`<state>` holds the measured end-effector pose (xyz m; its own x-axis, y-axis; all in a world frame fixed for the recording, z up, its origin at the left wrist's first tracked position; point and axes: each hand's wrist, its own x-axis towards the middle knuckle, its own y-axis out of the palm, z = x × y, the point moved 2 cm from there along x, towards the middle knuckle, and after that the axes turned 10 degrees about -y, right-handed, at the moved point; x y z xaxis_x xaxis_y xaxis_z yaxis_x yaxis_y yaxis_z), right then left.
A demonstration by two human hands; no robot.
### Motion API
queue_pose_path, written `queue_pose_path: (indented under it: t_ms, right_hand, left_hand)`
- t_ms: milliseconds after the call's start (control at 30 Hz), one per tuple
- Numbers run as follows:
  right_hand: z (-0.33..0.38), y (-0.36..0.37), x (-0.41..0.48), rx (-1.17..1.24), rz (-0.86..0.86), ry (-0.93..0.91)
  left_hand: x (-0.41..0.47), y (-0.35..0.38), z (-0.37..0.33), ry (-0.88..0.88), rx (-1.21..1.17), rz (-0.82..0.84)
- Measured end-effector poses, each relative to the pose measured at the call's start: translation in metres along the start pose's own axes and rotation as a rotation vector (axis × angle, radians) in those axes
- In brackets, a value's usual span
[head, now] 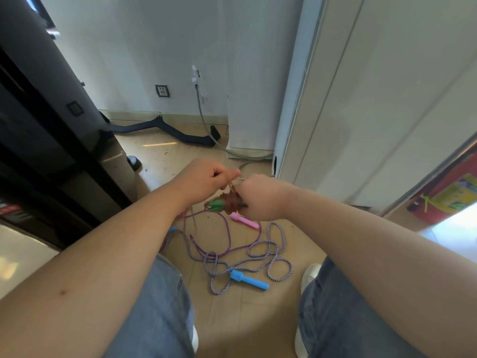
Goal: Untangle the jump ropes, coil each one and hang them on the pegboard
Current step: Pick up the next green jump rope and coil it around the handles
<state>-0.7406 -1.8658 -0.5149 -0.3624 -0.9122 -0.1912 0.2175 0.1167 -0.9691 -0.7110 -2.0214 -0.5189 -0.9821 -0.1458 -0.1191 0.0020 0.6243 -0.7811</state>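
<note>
right hand (259,196) clamps the brown coil (230,202) steady so left hand (210,178), pinching a strand (230,186), can seemingly wind it on

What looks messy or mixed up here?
The striped rope lies on the floor in tangled loops by the blue handle, and a thin purple rope crosses through them. The left hand pinches and the right hand grips a brown rope bunched around green handles.
</note>
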Motion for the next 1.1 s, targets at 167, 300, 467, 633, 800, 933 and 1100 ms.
queue_pose_path:
  t_ms: [167, 300, 467, 633, 800, 933, 1100]
  right_hand:
    - [0.005, -0.003, 0.004, 0.201, -0.155, 0.079]
    - [-0.001, -0.005, 0.007, 0.322, -0.282, 0.21]
    - [-0.025, -0.002, 0.01, 0.434, -0.467, 0.49]
    - [-0.037, 0.005, 0.004, 0.222, -0.303, 0.628]
    - [-0.022, 0.023, 0.008, 0.024, -0.083, 0.524]
    - [-0.015, 0.029, 0.012, 0.014, 0.091, 0.268]
    - [0.0, 0.017, 0.008, 0.028, 0.031, 0.041]
  left_hand:
    - [0.008, 0.001, 0.014, -0.181, -0.126, 0.026]
    - [0.009, 0.004, 0.022, -0.312, -0.039, 0.145]
    - [0.003, 0.005, 0.011, -0.227, -0.008, 0.12]
    - [-0.011, 0.02, -0.003, -0.21, 0.036, 0.393]
    - [-0.009, 0.021, -0.01, 0.017, 0.218, 0.407]
    - [-0.008, 0.008, -0.005, 0.052, 0.256, 0.26]
    - [0.0, -0.014, 0.009, -0.008, 0.186, 0.029]
